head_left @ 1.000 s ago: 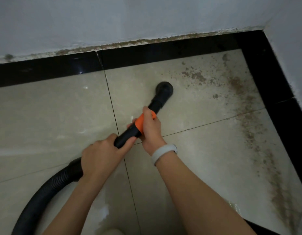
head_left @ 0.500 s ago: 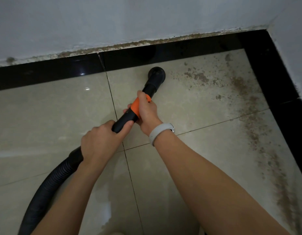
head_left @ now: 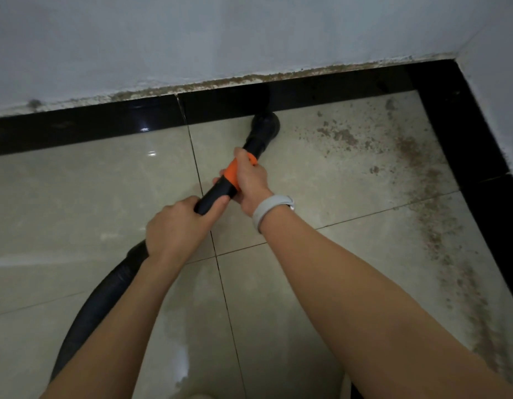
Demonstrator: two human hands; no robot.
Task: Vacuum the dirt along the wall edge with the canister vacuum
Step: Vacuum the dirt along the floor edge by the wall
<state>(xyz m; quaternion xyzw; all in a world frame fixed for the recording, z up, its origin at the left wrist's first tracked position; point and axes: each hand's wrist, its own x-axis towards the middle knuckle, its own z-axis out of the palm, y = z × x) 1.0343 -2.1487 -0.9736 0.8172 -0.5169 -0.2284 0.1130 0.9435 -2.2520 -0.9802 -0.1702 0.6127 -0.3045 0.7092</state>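
A black vacuum nozzle (head_left: 265, 126) rests on the beige floor tile, touching the black skirting (head_left: 321, 92) under the far wall. My right hand (head_left: 249, 177) grips the orange collar (head_left: 231, 172) of the wand. My left hand (head_left: 177, 226) grips the black wand just behind it, where the ribbed hose (head_left: 105, 295) begins. Brown dirt (head_left: 343, 135) lies scattered right of the nozzle. A dirt band (head_left: 439, 226) runs down along the right-hand skirting. More dirt lines the skirting's top edge (head_left: 249, 79).
The white far wall (head_left: 220, 38) and a right wall (head_left: 502, 82) meet in a corner at the upper right. Beige tiles (head_left: 77, 197) to the left look clean. The hose trails off toward the lower left. A pale wristband (head_left: 271, 208) is on my right wrist.
The nozzle has slid forward across the tile, from mid-tile up to the black skirting. Both hands moved forward with the wand, keeping their grips.
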